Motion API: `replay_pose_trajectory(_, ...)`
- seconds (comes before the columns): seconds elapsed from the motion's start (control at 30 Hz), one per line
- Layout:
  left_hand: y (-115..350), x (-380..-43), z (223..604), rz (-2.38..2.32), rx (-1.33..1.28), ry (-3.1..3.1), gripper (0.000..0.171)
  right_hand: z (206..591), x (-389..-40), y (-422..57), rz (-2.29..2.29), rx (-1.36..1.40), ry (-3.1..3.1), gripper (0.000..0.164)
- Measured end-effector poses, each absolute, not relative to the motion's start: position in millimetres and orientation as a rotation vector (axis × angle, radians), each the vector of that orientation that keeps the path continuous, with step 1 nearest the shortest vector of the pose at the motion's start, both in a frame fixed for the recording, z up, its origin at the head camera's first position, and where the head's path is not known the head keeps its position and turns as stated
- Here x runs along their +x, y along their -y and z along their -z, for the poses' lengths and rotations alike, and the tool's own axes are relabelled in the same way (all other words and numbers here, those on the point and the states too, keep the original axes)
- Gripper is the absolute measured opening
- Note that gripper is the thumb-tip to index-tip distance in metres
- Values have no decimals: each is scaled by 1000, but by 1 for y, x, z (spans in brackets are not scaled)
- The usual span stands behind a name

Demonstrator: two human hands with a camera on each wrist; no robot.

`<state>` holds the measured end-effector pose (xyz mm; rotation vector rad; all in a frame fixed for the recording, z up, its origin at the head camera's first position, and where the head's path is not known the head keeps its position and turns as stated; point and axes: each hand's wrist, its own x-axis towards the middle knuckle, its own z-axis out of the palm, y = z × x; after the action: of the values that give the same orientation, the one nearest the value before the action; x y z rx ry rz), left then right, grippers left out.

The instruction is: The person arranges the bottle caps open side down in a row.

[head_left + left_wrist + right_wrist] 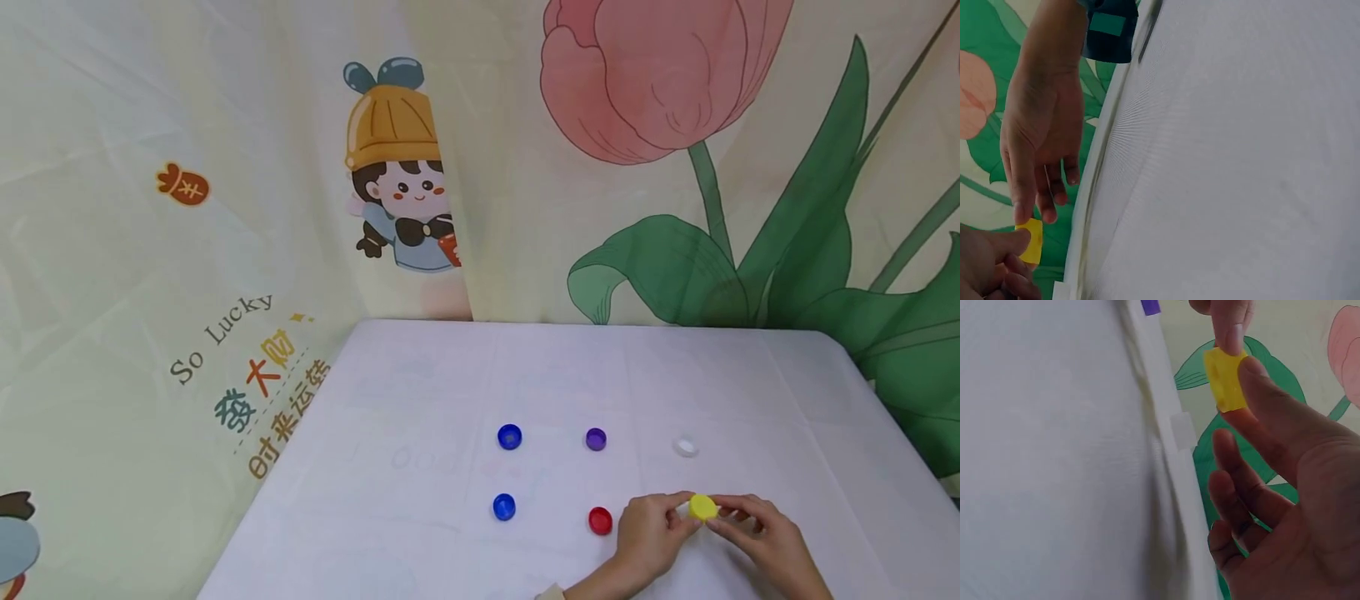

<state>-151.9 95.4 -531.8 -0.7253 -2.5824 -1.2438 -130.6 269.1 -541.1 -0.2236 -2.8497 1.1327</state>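
Note:
A yellow bottle cap (702, 507) is held up between both hands over the right front of the table. My left hand (651, 533) pinches its left side between thumb and forefinger. From the other side my right hand (772, 537) grips it with thumb and forefinger, the other fingers loosely bent. In the right wrist view the ridged side of the yellow cap (1225, 380) faces the camera, with the right thumb on one edge and left fingertips at the top. A red cap (600, 521) lies just left of the left hand, and a white cap (686, 447) lies beyond the hands.
Two blue caps, one farther back (509, 437) and one nearer (504, 507), lie hollow side up toward the middle of the white-covered table (405, 375). A purple cap (596, 439) sits behind the red one. A printed cloth backdrop (510, 208) hangs behind the table's far edge.

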Motion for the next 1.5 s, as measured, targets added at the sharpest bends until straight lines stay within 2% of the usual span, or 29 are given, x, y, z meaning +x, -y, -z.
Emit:
replay_pose_trajectory(0.2,-97,-154,540,1164,-701,2687,25,548,-133,-270,-1224,-321,2924,51)
replay_pose_trajectory(0.5,-100,-153,544,923,-681,2719,25,548,-130,-272,-1196,-254,2941,45)
replay_pose_trajectory(1.0,-101,-153,548,760,-698,2763,25,549,-128,-270,-1144,-208,2949,50)
replay_pose_trajectory(1.27,-98,-152,542,771,-708,2866,39,550,-128,-267,-1106,-218,2978,68)
replay_pose_trajectory(1.5,-77,-154,526,959,-780,2755,43,540,-126,-260,-1099,-241,2893,68)
